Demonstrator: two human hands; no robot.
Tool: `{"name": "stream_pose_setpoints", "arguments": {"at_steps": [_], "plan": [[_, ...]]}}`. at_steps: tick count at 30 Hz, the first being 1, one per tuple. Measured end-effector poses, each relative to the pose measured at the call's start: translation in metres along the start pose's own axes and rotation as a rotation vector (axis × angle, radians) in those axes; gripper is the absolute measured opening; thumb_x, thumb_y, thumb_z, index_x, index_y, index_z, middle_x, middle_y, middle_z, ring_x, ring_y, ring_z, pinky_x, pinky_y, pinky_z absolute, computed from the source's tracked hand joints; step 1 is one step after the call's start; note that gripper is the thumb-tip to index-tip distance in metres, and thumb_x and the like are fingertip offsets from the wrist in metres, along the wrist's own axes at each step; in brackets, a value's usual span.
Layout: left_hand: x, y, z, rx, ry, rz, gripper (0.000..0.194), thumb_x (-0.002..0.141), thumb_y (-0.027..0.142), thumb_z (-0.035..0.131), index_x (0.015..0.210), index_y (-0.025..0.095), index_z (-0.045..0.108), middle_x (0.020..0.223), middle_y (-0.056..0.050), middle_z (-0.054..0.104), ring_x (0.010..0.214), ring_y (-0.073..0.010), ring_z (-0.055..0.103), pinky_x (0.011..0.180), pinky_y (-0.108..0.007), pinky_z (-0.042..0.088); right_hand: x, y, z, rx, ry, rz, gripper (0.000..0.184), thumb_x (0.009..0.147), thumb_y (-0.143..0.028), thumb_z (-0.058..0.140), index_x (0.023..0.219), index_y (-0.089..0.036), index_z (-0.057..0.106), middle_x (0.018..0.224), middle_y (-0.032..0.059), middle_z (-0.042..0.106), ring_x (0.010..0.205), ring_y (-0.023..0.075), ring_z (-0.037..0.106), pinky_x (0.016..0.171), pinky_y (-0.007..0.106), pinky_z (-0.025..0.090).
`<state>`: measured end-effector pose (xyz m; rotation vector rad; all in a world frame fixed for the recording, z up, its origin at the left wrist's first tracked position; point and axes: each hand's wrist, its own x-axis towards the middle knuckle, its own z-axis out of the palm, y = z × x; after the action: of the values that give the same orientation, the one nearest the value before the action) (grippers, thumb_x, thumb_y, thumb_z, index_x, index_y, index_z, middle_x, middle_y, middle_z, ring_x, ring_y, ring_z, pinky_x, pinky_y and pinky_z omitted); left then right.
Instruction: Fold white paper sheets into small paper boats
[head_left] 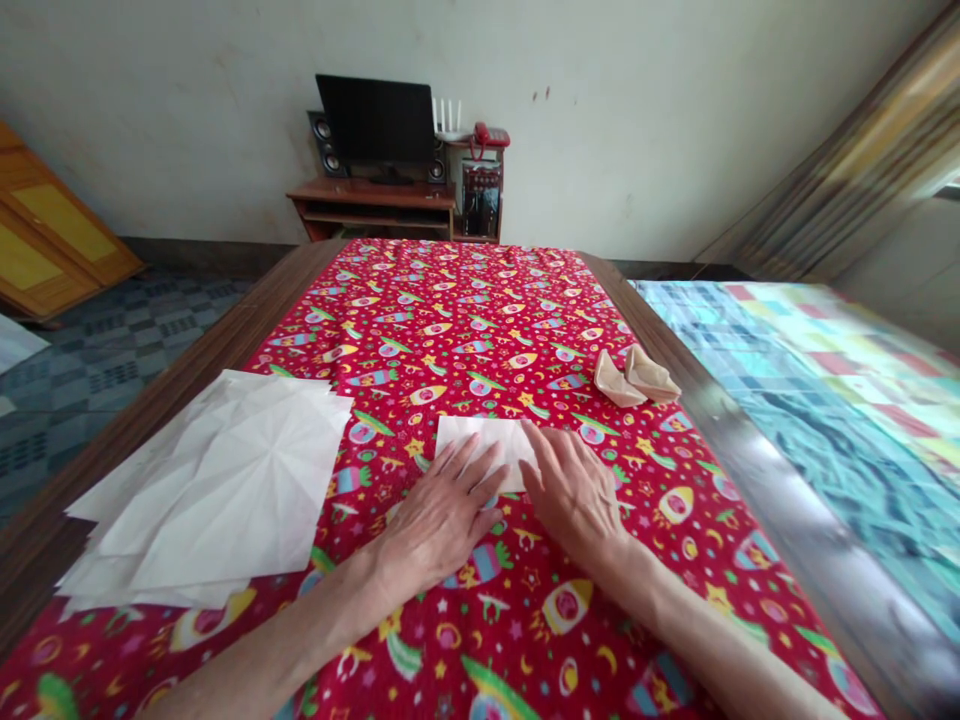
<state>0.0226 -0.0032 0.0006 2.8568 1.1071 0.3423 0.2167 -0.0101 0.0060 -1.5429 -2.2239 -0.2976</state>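
Note:
A small folded piece of white paper (pixel 487 434) lies flat on the red patterned cloth, under both hands. My left hand (pixel 450 505) rests with its fingers stretched over the paper's left and middle part. My right hand (pixel 574 490) lies over its right edge, fingers extended and pointing forward. Neither hand grips anything; parts of the paper are hidden beneath the fingers. To the left is a stack of white paper sheets (pixel 247 480), the top one marked with creases that radiate from its centre. Folded cream-coloured paper shapes (pixel 637 377) stand at the right side.
The red cloth (pixel 480 310) covers a table with dark brown edges (pixel 259 310). Beyond it, a desk (pixel 375 196) carries a monitor (pixel 379 120), speakers and a red telephone (pixel 489 135). A bed with a patchwork cover (pixel 817 370) adjoins the right side.

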Motion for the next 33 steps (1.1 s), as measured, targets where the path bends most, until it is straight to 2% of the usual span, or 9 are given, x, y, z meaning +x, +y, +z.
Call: {"name": "stream_pose_setpoints", "arguments": {"at_steps": [2,4,7,10,17,21,24,29,33], "plan": [[-0.001,-0.001,0.0,-0.016,0.013,0.012,0.045,0.095,0.032,0.042,0.138,0.019,0.04,0.147,-0.01,0.038,0.141,-0.0284,0.023,0.113,-0.051,0.026,-0.009,-0.01,-0.002,0.084,-0.021,-0.212,0.047,0.093,-0.016,0.037,0.14,-0.012,0.037,0.139,0.0176,0.047,0.128,0.0289,0.042,0.099,0.044,0.041],[-0.001,-0.001,0.001,-0.027,0.03,0.021,0.045,0.095,0.029,0.042,0.138,0.018,0.04,0.147,-0.01,0.038,0.142,-0.0271,0.02,0.114,-0.048,0.025,-0.017,-0.019,-0.002,0.16,-0.09,-0.338,0.053,0.095,-0.021,0.037,0.145,-0.008,0.027,0.147,0.018,0.035,0.138,0.0292,0.026,0.106,0.048,0.036],[-0.002,-0.002,0.003,-0.018,0.039,0.025,0.047,0.096,0.03,0.038,0.141,0.017,0.035,0.151,-0.01,0.031,0.142,-0.026,0.018,0.115,-0.046,0.023,-0.026,-0.02,-0.001,0.216,-0.196,-0.369,0.068,0.094,-0.039,0.042,0.146,-0.002,0.02,0.15,0.0219,0.024,0.141,0.0303,0.015,0.11,0.048,0.034],[-0.004,-0.003,0.002,0.007,0.023,0.036,0.051,0.097,0.033,0.037,0.144,0.016,0.029,0.153,-0.009,0.027,0.142,-0.0239,0.019,0.115,-0.044,0.022,-0.031,-0.009,-0.004,0.226,-0.267,-0.376,0.074,0.094,-0.046,0.041,0.147,0.0,0.016,0.152,0.0229,0.015,0.142,0.0301,0.011,0.112,0.047,0.031],[-0.029,-0.014,-0.007,0.076,0.007,0.016,0.049,0.097,0.033,0.036,0.144,0.021,0.03,0.151,-0.003,0.031,0.14,-0.0188,0.027,0.116,-0.039,0.019,-0.041,0.01,-0.014,0.149,-0.298,-0.352,0.066,0.095,-0.043,0.041,0.147,-0.006,0.021,0.151,0.0167,0.024,0.141,0.0262,0.018,0.112,0.044,0.033],[-0.049,-0.021,-0.012,0.103,-0.014,-0.014,0.049,0.098,0.032,0.035,0.145,0.023,0.028,0.151,-0.001,0.031,0.139,-0.0176,0.028,0.117,-0.042,0.014,-0.044,0.005,-0.015,0.085,-0.218,-0.348,0.059,0.095,-0.04,0.043,0.14,-0.003,0.037,0.144,0.0201,0.037,0.136,0.0292,0.032,0.107,0.047,0.038],[-0.056,-0.021,-0.015,0.089,-0.006,-0.027,0.047,0.097,0.032,0.036,0.143,0.022,0.032,0.15,-0.003,0.034,0.138,-0.0187,0.03,0.116,-0.043,0.017,-0.04,0.0,-0.016,0.05,-0.149,-0.347,0.053,0.095,-0.037,0.044,0.132,0.0,0.047,0.136,0.0227,0.048,0.129,0.032,0.043,0.105,0.05,0.04],[-0.033,-0.016,-0.017,0.002,0.041,-0.027,0.039,0.098,0.028,0.034,0.13,0.014,0.051,0.141,-0.008,0.047,0.134,-0.0183,0.038,0.111,-0.037,0.031,-0.015,-0.002,-0.009,0.144,-0.132,-0.261,0.039,0.098,-0.031,0.036,0.115,-0.009,0.063,0.121,0.0146,0.063,0.117,0.0246,0.056,0.109,0.048,0.034],[0.0,-0.019,-0.01,-0.026,0.015,0.027,0.045,0.099,0.035,0.032,0.136,0.012,0.044,0.145,-0.01,0.042,0.136,-0.0203,0.035,0.111,-0.038,0.032,0.007,0.006,0.005,0.142,-0.245,-0.28,0.048,0.098,-0.033,0.035,0.136,-0.006,0.044,0.141,0.0176,0.043,0.135,0.0254,0.035,0.11,0.046,0.033]]}}
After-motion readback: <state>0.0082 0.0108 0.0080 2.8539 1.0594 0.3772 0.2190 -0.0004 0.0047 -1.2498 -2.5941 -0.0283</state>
